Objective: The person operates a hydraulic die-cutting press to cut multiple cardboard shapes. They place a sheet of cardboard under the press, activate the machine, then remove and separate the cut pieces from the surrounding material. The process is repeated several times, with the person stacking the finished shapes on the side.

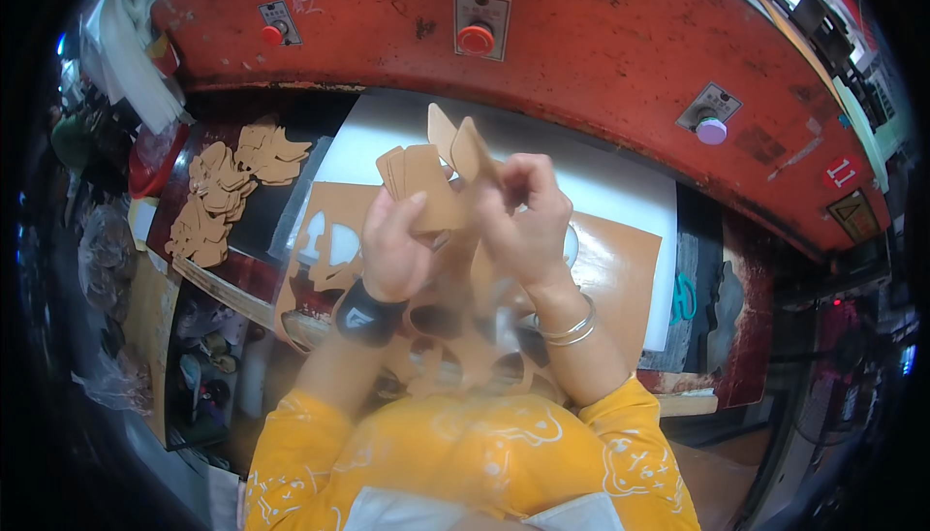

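My left hand (395, 250) grips a small fanned stack of tan leather-like cut pieces (426, 190), thumb on top. Close beside it, my right hand (528, 216) has its fingers pinched on more tan pieces with rounded tips (472, 151), which stand up above the stack. Both hands are over a tan sheet (617, 269) lying on a white board (610, 192). Holes of several shapes are cut through the sheet, and its near part hangs in cut-out strips toward my body. Where the two sets of pieces meet, my fingers hide their lower ends.
A red machine beam (601, 56) with push buttons spans the far side. Piles of tan cut pieces (218, 182) lie at left. A teal cutting die (684, 298) and a dark grey wavy-edged piece (725, 318) sit at right. Plastic bags (108, 250) hang at far left.
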A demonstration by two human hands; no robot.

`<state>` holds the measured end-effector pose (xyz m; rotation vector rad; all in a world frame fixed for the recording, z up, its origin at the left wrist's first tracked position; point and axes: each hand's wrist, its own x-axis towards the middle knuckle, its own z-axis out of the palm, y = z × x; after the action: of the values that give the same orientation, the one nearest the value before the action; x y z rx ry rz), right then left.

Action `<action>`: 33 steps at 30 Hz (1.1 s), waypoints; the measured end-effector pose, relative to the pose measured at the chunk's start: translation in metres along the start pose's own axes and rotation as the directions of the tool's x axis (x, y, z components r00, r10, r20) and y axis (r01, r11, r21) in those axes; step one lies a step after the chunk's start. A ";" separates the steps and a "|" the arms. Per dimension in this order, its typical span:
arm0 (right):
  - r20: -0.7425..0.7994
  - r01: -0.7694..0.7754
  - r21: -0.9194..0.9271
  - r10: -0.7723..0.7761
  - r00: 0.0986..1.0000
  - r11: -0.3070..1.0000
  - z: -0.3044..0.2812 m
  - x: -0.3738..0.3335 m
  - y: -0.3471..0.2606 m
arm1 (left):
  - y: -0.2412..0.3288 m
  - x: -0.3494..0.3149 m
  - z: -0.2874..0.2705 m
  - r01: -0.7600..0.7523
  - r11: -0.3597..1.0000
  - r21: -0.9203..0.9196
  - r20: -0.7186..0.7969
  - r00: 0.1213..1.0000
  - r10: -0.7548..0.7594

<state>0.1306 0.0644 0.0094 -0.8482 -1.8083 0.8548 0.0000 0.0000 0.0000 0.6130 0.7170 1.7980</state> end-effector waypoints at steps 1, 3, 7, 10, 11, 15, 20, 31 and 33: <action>-0.095 0.045 0.029 -0.042 0.995 0.999 0.002 -0.001 -0.001 | -0.003 -0.001 0.003 -0.010 1.000 -0.006 -0.023 1.000 0.009; -0.199 0.071 0.077 -0.054 0.978 0.995 0.005 0.007 0.000 | -0.005 0.005 0.005 -0.051 0.999 0.000 -0.027 0.998 0.051; -0.033 -0.130 0.459 0.163 0.986 0.879 -0.001 0.010 -0.004 | 0.002 0.003 0.002 -0.036 0.998 0.047 -0.008 0.999 0.037; 0.075 -0.190 0.561 0.179 0.981 0.806 -0.010 0.013 -0.006 | 0.009 0.003 0.000 0.015 1.000 0.023 0.018 1.000 -0.015; 0.082 -0.192 0.544 0.176 0.981 0.817 -0.010 0.013 -0.006 | 0.011 0.002 0.000 0.029 0.999 -0.024 0.043 0.999 -0.028; -0.013 -0.203 0.694 0.294 0.956 0.690 -0.013 0.006 -0.007 | 0.005 -0.001 0.008 -0.005 1.000 0.010 -0.017 1.000 0.005; 0.054 -0.183 0.547 0.184 0.981 0.817 -0.020 0.008 0.000 | 0.013 -0.001 0.004 0.050 0.996 -0.078 -0.005 0.999 -0.050; 0.212 -0.007 0.100 -0.014 0.977 0.995 -0.030 0.017 -0.022 | 0.007 -0.008 0.017 -0.177 0.942 0.285 0.132 0.981 0.145; 0.230 -0.197 0.229 0.144 0.962 0.953 -0.035 0.018 -0.023 | 0.010 -0.006 0.018 -0.188 0.938 0.292 0.135 0.979 0.154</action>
<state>0.1524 0.0741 0.0479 -0.7813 -1.7747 1.2995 0.0080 -0.0055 0.0188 0.9995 0.8954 1.8085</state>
